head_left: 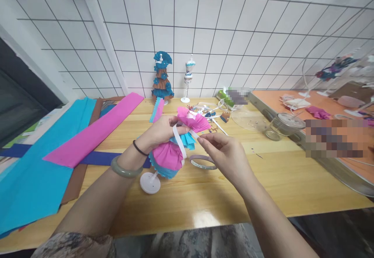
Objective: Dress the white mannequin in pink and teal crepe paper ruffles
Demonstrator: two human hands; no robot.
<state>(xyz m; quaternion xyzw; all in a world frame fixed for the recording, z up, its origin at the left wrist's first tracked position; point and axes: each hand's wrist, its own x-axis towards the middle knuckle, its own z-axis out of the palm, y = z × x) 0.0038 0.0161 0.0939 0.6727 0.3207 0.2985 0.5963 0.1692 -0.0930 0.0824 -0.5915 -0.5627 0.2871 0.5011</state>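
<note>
While the left hand (159, 133) is closed around the upper part of a crepe-paper dress figure (168, 157), holding it tilted over the worktop (263, 180) with its round white base (150, 183) low and toward the person, the right hand (223, 153) pinches the free end of a white strip (179, 141) between thumb and forefinger. The strip loops over the figure's waist, between the pink ruffle above and the pink skirt with its blue hem below. By the look of it, the 2 pink layers are on, while the strip is only partly round and its end not yet pressed down. A roll of tape (203, 162) lies on the worktop just under the right hand. At the back stand 2 more figures (162, 77), and paper sheets (96, 133) lie to the left
</note>
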